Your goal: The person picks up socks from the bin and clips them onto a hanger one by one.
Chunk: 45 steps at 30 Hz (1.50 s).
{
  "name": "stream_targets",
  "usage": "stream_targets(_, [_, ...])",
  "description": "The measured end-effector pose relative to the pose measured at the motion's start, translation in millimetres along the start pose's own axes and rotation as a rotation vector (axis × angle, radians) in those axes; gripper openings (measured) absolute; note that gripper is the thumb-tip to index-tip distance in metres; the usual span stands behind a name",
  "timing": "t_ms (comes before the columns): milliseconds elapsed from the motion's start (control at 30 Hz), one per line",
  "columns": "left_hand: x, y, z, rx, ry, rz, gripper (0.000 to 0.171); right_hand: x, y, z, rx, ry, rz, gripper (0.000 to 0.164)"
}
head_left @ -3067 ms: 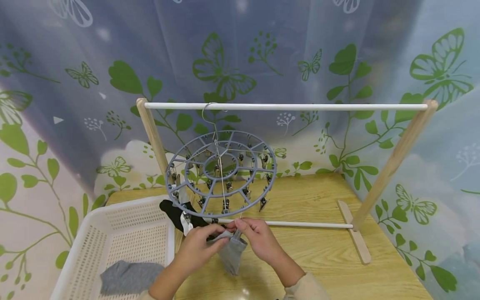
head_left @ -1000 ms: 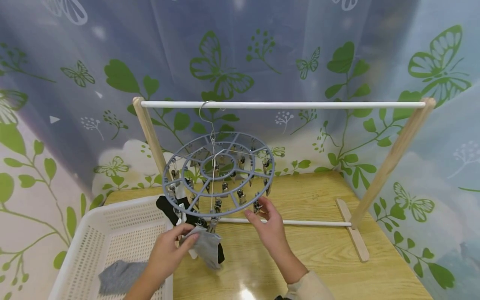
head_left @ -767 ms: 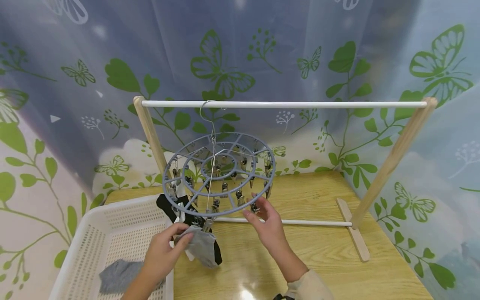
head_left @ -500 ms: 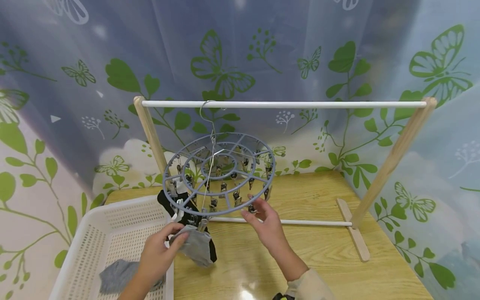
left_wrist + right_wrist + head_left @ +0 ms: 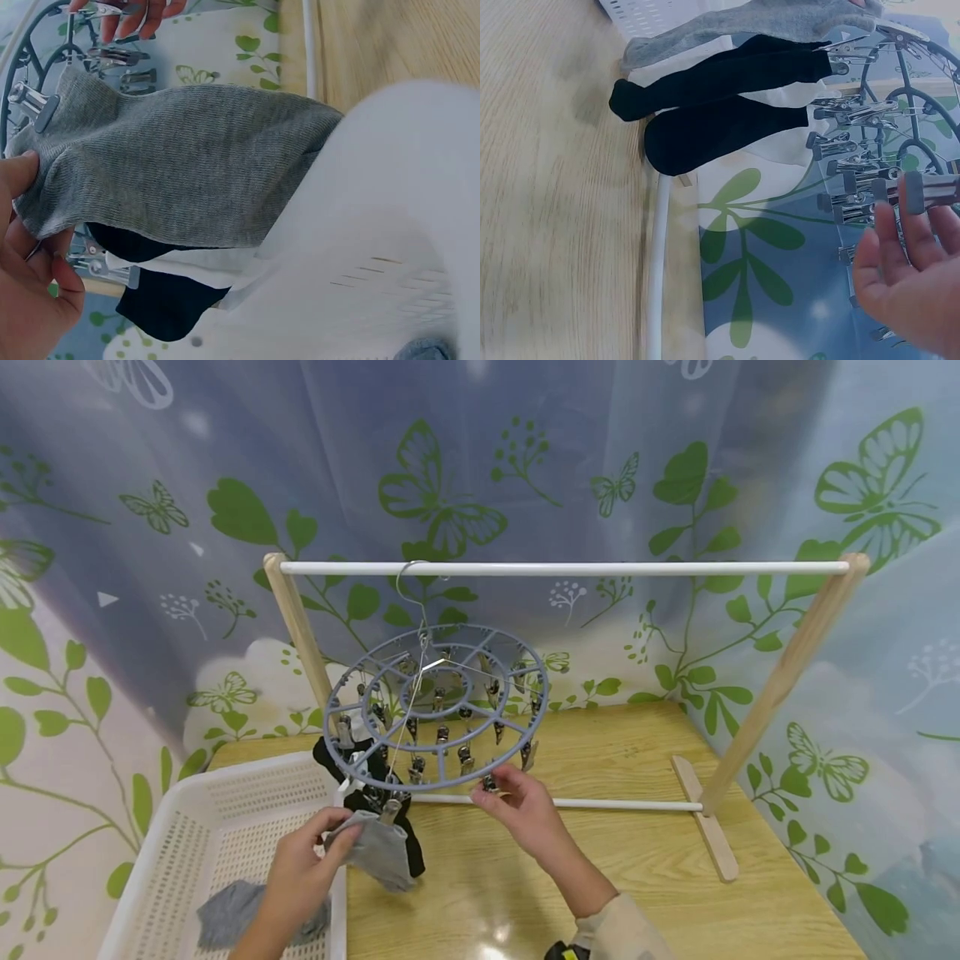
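A round grey clip hanger (image 5: pixel 438 750) hangs by its hook from a white rod. My left hand (image 5: pixel 300 864) pinches the cuff of a grey sock (image 5: pixel 381 853) at the hanger's front left. A metal clip (image 5: pixel 34 103) grips that sock's edge beside my fingers. In the right wrist view, black socks (image 5: pixel 727 82) and white ones hang behind the grey sock. At the hanger's front right, my right hand (image 5: pixel 528 814) holds another metal clip (image 5: pixel 489 782) between thumb and fingers, with no sock in that clip.
A white perforated basket (image 5: pixel 176 827) stands at the left with a grey sock (image 5: pixel 228 914) inside. The drying stand's white rod (image 5: pixel 570 568) runs between wooden posts, and a lower bar (image 5: pixel 622 804) crosses just above the wooden table (image 5: pixel 600 885). Several bare clips hang beneath the hanger.
Both hands came apart from working together at the grey sock, now clipped. Since then the hanger's front has turned left, carrying the socks; both hands moved left with it.
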State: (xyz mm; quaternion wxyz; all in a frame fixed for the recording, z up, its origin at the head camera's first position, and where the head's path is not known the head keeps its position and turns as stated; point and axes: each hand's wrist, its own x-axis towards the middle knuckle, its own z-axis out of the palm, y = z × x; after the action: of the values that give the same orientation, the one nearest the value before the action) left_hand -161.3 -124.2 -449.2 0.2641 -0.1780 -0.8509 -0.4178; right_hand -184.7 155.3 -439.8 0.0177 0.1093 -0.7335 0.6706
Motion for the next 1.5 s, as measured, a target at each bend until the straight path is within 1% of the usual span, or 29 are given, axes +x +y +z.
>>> stream_targets(133, [0.0,-2.1,-0.7,0.003,0.005,-0.006,0.017,1.9,1.1,0.3,-0.049,-0.096,-0.022,0.025])
stream_targets(267, [-0.2,-3.3,-0.2,-0.004,-0.02,-0.001,0.017,2.4,1.5,-0.4,-0.08,-0.189,-0.035,0.026])
stream_targets(433, [0.3,-4.8,1.5,-0.009,-0.05,0.027,0.018,2.0,0.5,-1.7,-0.042,-0.264,-0.073,0.026])
stream_targets(533, [-0.3,-5.4,3.7,-0.012,-0.06,0.032,0.018,1.8,-0.2,-2.2,-0.029,-0.268,-0.074,0.026])
stream_targets(700, [-1.3,-4.3,5.9,-0.019,-0.087,-0.003,0.016,0.3,-3.1,-4.5,-0.01,-0.265,-0.089,0.028])
stream_targets(800, [-1.1,-3.2,6.6,-0.018,-0.089,0.001,0.015,-1.0,-4.3,-6.2,0.008,-0.266,-0.113,0.034])
stream_targets(900, [-0.6,-2.5,6.9,-0.01,-0.1,0.001,0.015,-2.2,-3.8,-7.5,0.032,-0.268,-0.119,0.037])
stream_targets(1000, [-0.5,-2.2,7.1,-0.004,-0.118,-0.016,0.014,-2.8,-2.5,-8.6,0.04,-0.268,-0.128,0.033])
stream_targets(1100, [-0.6,-1.2,7.3,0.002,-0.142,-0.045,0.013,-4.3,-1.3,-10.2,0.024,-0.266,-0.149,0.032])
stream_targets(1233, [-0.5,0.8,7.8,0.008,-0.162,-0.058,0.012,-6.9,-1.0,-11.2,0.039,-0.269,-0.163,0.03])
stream_targets(1367, [-0.4,2.0,8.3,0.013,-0.173,-0.067,0.011,-7.4,-1.8,-10.1,0.084,-0.269,-0.153,0.026])
stream_targets(1500, [-0.7,2.2,8.9,0.011,-0.202,-0.083,0.011,-5.4,-3.9,-7.9,0.084,-0.232,-0.117,0.025])
